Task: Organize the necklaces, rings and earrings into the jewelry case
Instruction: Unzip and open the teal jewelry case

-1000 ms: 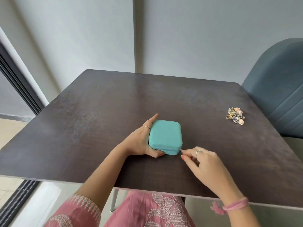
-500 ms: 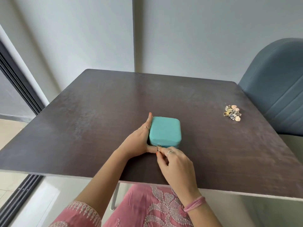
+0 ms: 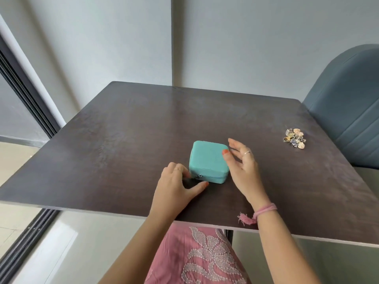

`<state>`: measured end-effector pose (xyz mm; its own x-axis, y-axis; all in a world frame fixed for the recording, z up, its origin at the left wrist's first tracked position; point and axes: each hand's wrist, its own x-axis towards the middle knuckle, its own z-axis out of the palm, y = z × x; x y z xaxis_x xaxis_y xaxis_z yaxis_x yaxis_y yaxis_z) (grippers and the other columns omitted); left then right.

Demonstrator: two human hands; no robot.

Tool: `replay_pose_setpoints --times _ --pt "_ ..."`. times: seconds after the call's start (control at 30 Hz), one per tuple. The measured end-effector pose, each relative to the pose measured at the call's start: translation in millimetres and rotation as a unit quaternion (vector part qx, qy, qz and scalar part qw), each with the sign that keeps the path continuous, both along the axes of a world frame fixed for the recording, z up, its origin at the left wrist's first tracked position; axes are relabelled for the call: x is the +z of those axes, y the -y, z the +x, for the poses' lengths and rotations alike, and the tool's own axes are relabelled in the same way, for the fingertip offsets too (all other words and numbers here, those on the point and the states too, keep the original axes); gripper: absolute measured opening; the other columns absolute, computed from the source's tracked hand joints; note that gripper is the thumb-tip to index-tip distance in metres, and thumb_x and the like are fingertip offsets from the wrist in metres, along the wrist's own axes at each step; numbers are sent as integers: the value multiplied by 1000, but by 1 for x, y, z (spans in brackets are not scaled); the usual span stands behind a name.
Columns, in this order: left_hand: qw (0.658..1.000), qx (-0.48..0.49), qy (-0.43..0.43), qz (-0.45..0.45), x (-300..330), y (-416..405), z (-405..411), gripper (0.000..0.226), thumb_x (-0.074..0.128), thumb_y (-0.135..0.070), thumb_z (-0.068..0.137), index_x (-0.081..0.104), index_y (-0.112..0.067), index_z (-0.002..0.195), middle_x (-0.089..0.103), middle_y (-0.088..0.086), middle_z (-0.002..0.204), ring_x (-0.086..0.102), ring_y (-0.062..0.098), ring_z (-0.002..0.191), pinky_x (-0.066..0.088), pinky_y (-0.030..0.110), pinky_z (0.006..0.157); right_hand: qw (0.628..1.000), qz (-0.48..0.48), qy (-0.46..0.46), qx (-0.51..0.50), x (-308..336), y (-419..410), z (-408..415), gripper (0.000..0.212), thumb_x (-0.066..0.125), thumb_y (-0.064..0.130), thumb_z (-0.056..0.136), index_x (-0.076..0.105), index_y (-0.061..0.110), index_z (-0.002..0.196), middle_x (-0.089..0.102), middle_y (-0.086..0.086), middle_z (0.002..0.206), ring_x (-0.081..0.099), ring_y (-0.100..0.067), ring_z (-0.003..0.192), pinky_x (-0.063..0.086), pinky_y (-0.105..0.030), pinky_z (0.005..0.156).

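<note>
The teal jewelry case [image 3: 208, 160] lies closed on the dark table [image 3: 114, 140]; the left hand [image 3: 176, 187] seems to pinch its zipper pull; the right hand [image 3: 241, 160] is spread loose, thumb on the lid; the jewelry pile [image 3: 294, 138] lies well apart, right.

A small square turquoise jewelry case [image 3: 208, 160] with rounded corners lies flat and closed near the middle of the dark table, its silver zipper pull [image 3: 198, 177] at the near left corner. A small heap of gold, silver and pink jewelry pieces [image 3: 294, 138] lies well apart, to the right.
</note>
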<state>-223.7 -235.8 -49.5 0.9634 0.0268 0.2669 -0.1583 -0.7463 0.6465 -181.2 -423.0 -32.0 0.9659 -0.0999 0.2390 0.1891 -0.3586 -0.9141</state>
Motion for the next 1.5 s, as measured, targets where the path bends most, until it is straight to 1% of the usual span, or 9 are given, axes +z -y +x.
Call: replay_pose_setpoints --times 0.17,0.4,0.8,0.97,1.07,1.2,1.3,1.4,1.5 --pt "997 57 27 33 -2 19 -2 36 67 -53 79 69 -17 85 56 -5 89 48 15 90 46 26 75 996 -81 -7 23 -8 -22 8 38 55 29 96 53 21 133 38 6 141 36 -1 128 19 1 99" --pt "997 10 53 47 -6 15 -3 18 63 -28 90 71 -12 89 57 1 93 49 20 86 49 32 72 992 -122 9 29 -10 -19 7 37 52 24 97 51 20 133 34 4 141 35 -7 131 22 -16 105" --pt "992 22 44 114 15 -34 39 12 65 -28 86 76 -22 88 72 -1 78 60 22 85 35 24 72 989 -141 16 37 -11 -18 7 36 50 22 97 51 18 133 34 4 141 33 -5 130 23 -16 104" --pt "994 8 21 111 24 -30 78 15 66 -27 86 76 -19 94 74 3 83 60 28 91 42 38 97 989 -142 12 38 -9 -18 6 36 50 24 98 49 19 134 33 5 142 33 -5 129 28 -16 104" --pt "992 -11 27 120 26 -28 101 16 67 -27 86 76 -17 94 75 3 88 62 29 91 35 42 107 989 -143 4 39 -10 -18 6 37 49 25 98 48 20 134 32 7 142 32 -2 127 23 1 93" --pt "988 -50 31 141 24 -21 124 16 63 -23 88 76 -18 96 75 1 93 64 26 92 23 41 115 990 -135 6 39 -11 -17 7 37 50 25 97 48 21 134 32 6 143 31 -2 129 24 -6 97" --pt "985 -91 20 149 25 -16 135 19 58 -21 91 75 -18 99 74 -1 98 64 24 94 21 41 114 990 -131 9 42 -13 -18 8 36 50 25 97 48 23 133 32 7 143 31 -3 130 30 -21 105" --pt "982 -134 19 135 29 -12 139 19 58 -18 92 74 -18 101 74 -1 99 65 21 93 38 36 106 990 -133 8 43 -14 -17 9 36 50 27 97 48 24 133 31 8 143 31 -4 130 31 -24 106" --pt "989 -146 -8 26 30 -8 134 29 58 -9 90 67 -18 116 73 -2 101 67 14 94 49 24 88 990 -130 10 48 -15 -16 9 36 49 30 97 47 25 133 31 11 140 30 -5 131 29 -25 107"
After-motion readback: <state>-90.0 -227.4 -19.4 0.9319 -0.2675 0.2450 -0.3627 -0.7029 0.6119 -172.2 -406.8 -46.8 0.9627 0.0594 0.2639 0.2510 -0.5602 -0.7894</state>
